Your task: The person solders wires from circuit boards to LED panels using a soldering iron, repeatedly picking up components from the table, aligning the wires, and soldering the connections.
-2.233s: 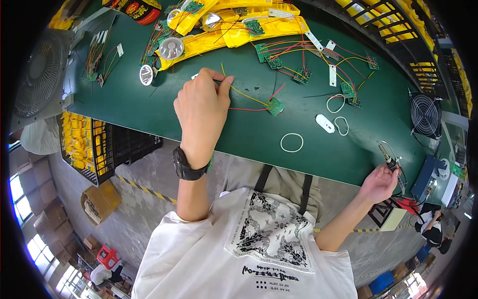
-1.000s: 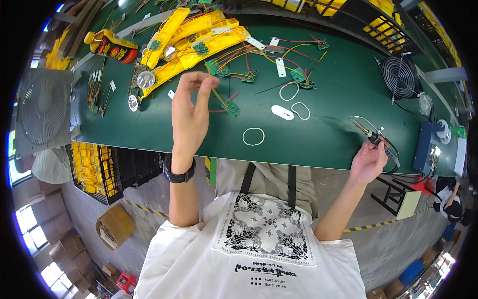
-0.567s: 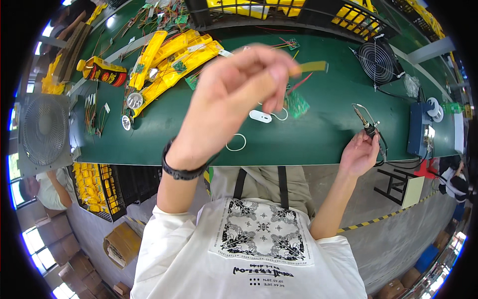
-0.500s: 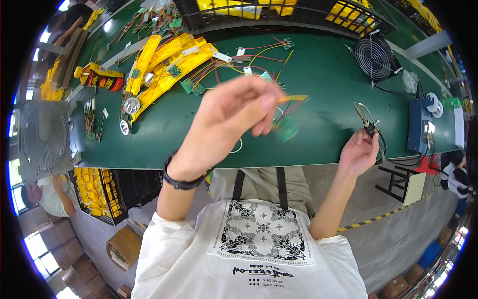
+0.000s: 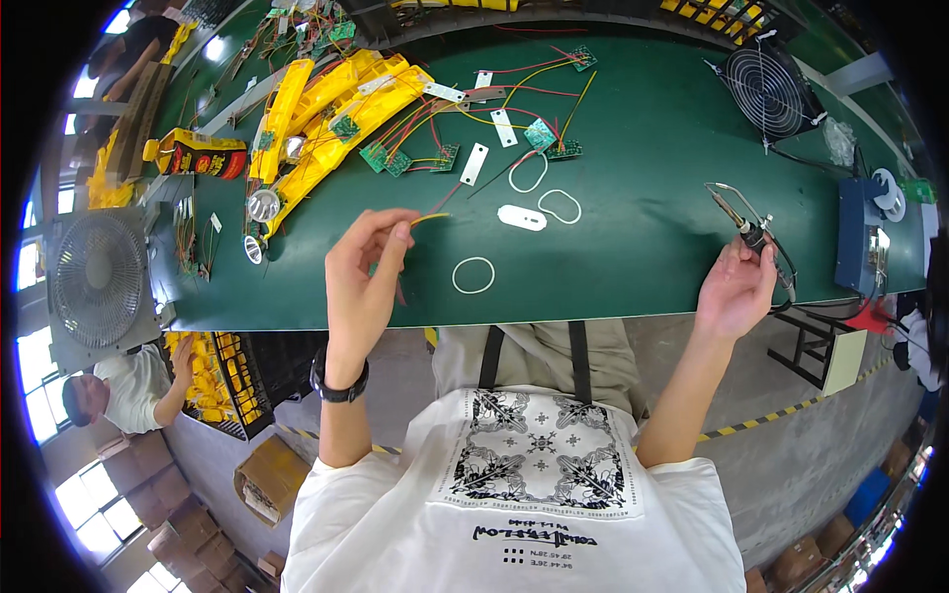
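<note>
My left hand [image 5: 368, 267] pinches a yellow wire [image 5: 429, 216] between thumb and fingertips, above the near edge of the green table. A sliver of green shows between its fingers, and a reddish wire hangs below; most of what the palm covers is hidden. Over the table's right part, my right hand [image 5: 736, 287] grips a soldering iron [image 5: 754, 237] by its dark handle, its tip pointing up and left. Between my hands lie white rings [image 5: 474, 276] and a white oval plate [image 5: 522, 217]. Farther back are small green circuit boards [image 5: 386, 159] with red and yellow wires.
Yellow plastic housings [image 5: 341, 128] with round reflectors lie at the left, near a yellow-and-black bottle [image 5: 203, 156]. A black fan [image 5: 769, 94] stands at the far right, and a blue soldering station [image 5: 836, 237] nearer. Black crates line the back. Another person [image 5: 129, 385] is at lower left.
My left hand has drawn back left and nearer me with the wire, uncovering the white rings and plate. My right hand, holding the iron, has shifted slightly right in the picture.
</note>
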